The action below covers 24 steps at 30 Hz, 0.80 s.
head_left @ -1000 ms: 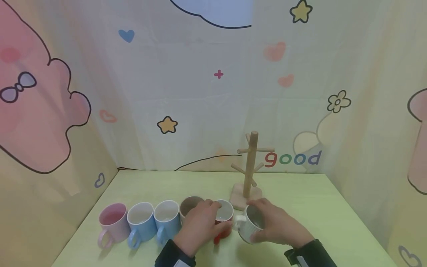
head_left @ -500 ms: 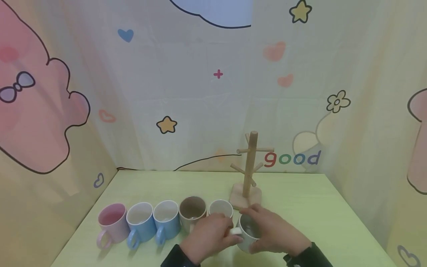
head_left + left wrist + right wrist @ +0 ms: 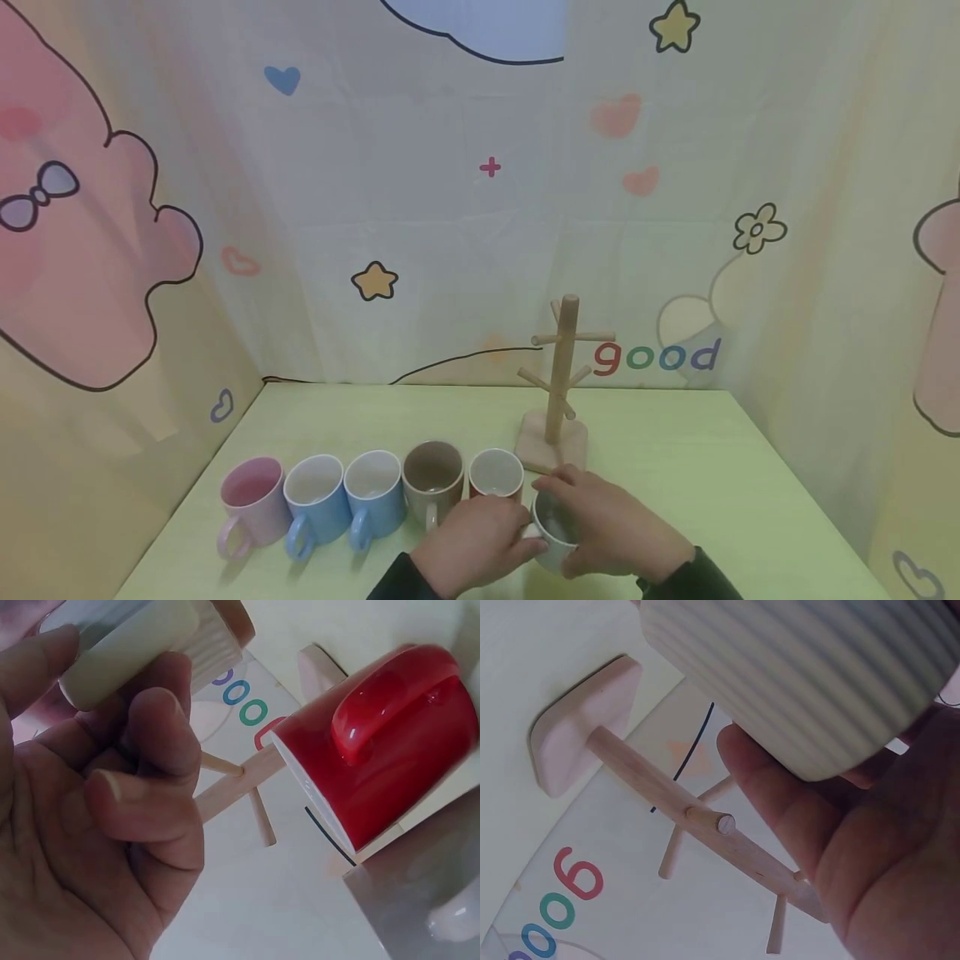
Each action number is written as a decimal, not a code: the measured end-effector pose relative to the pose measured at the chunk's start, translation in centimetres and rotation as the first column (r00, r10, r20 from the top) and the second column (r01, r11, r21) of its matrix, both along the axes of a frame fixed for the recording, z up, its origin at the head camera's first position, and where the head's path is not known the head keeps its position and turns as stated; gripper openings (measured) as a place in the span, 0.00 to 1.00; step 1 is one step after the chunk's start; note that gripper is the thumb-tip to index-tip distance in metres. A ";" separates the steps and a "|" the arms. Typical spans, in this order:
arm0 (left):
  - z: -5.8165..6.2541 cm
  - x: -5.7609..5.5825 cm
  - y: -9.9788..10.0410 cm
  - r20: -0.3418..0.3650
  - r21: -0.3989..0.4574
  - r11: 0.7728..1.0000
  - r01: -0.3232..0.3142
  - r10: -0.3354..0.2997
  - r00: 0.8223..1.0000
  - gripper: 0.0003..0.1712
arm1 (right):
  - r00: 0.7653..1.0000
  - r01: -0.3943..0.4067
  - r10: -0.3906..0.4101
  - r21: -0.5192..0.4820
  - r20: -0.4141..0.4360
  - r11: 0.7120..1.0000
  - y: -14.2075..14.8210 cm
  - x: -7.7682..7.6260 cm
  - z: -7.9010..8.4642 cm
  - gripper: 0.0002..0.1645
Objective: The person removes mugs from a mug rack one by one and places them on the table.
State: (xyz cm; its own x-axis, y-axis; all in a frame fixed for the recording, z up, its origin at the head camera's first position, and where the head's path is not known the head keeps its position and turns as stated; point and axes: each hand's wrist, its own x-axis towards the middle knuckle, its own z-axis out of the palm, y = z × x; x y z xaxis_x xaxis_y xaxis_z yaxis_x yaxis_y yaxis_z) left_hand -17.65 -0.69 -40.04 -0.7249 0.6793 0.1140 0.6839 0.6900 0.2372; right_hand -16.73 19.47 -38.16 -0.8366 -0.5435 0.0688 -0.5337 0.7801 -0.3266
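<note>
A white ribbed mug (image 3: 553,521) is at the right end of the mug row, its handle turned left. My right hand (image 3: 622,525) grips its body from the right, and the ribs (image 3: 802,675) fill the top of the right wrist view. My left hand (image 3: 480,543) pinches the mug's handle (image 3: 131,656) between thumb and fingers, the other fingers loosely bent. Just behind the left hand stands a red mug (image 3: 397,742) with a white inside, mostly covered in the head view. Beyond both hands rises a wooden mug tree (image 3: 561,375), its pegs bare.
Leftward along the row stand a taupe mug (image 3: 435,471), two light blue mugs (image 3: 375,492) (image 3: 318,496) and a pink mug (image 3: 257,500), handles toward me. They sit on a pale green table (image 3: 360,412). A printed curtain (image 3: 450,225) closes off the back.
My left hand has moved right and toward me, from above the red mug to the white mug's handle. My right hand has brought the white mug slightly nearer.
</note>
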 end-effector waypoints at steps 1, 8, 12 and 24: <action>-0.1 0.0 0.0 -0.010 -0.008 1.000 0.000 0.000 1.000 0.15 | 1.000 -0.005 0.005 0.005 -0.008 1.000 0.0 0.0 -0.1 0.51; -0.3 0.3 0.3 -0.030 0.009 1.000 0.016 -0.016 0.999 0.16 | 0.996 -0.034 0.036 0.038 -0.078 0.999 0.0 -0.1 -0.3 0.50; -0.3 0.2 0.3 0.016 0.047 0.998 0.045 -0.046 0.999 0.16 | 0.998 -0.031 0.033 0.042 -0.052 0.999 0.0 0.0 -0.1 0.50; -0.8 0.2 0.2 0.108 0.217 0.976 0.019 -0.044 0.993 0.16 | 1.000 0.024 -0.023 0.021 -0.020 0.999 0.3 0.4 -0.2 0.53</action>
State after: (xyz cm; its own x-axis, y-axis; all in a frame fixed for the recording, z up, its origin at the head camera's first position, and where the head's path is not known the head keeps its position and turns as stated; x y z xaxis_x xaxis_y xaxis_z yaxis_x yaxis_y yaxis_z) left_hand -17.47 -0.45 -40.83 -0.7200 0.6702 0.1799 0.6653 0.5929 0.4538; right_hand -16.35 19.78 -38.40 -0.8476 -0.5254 0.0740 -0.5214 0.7991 -0.2993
